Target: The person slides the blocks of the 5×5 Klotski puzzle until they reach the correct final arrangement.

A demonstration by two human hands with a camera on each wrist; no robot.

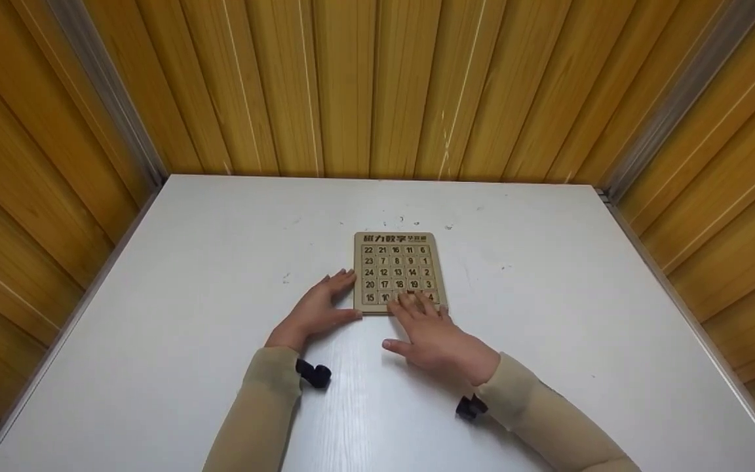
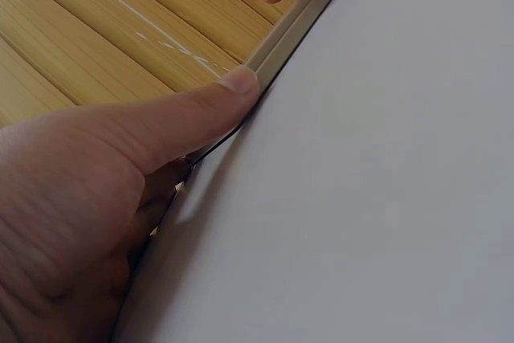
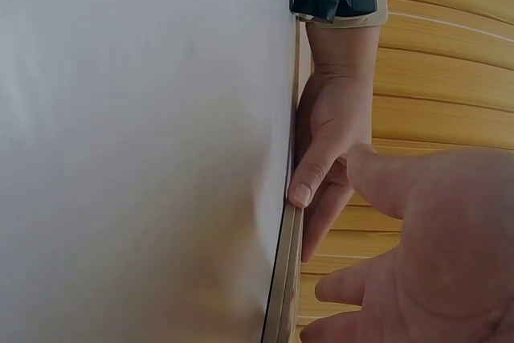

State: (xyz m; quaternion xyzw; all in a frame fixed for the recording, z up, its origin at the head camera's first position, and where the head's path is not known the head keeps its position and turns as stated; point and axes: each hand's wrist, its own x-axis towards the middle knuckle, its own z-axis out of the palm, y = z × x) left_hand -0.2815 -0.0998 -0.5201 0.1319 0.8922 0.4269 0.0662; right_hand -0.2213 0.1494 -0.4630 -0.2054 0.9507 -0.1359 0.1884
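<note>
A wooden sliding number puzzle (image 1: pixel 394 272) lies flat on the white table, its numbered tiles in rows under a printed heading. My left hand (image 1: pixel 315 307) holds its lower left corner, thumb at the front edge and fingers along the left side. In the left wrist view, the thumb (image 2: pixel 229 90) presses against the board's edge. My right hand (image 1: pixel 440 337) lies over the lower right, fingertips touching the bottom row and thumb stretched out to the left. Tiles 15, 10 and 4 show in that row; the fingers cover those between.
The white table (image 1: pixel 220 229) reaches back to a wall of yellow wooden planks (image 1: pixel 371 85), with similar walls at both sides. Small dark marks (image 1: pixel 400 219) dot the tabletop behind the puzzle. Black wrist cameras (image 1: pixel 315 375) sit at both beige sleeve cuffs.
</note>
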